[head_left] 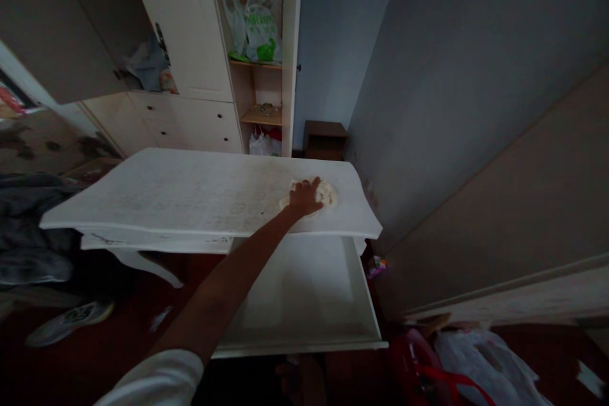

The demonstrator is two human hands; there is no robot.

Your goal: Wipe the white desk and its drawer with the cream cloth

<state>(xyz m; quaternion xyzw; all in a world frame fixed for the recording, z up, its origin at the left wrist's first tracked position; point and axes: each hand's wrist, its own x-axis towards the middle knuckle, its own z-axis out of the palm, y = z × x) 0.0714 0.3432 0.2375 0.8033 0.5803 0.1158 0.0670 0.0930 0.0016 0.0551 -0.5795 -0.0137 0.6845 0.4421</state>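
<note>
My left hand (306,196) reaches out over the white desk and presses down on a crumpled cream cloth (327,193), with its fingers bent over the cloth. The cloth lies near the right end of the desktop (190,187), where grey smudges mark the middle and left. Under the outstretched arm, a white drawer (304,292) is pulled out towards me. Below the drawer's front edge is a dim shape that looks like my right hand (302,380); its fingers are too dark to make out.
Behind the desk stands a white wardrobe (190,25), its shelves holding plastic bags (261,28). A brown nightstand (326,133) is by the grey wall (457,76). On the floor are a shoe (71,322), a white plastic bag (485,361) and a red bag (413,368).
</note>
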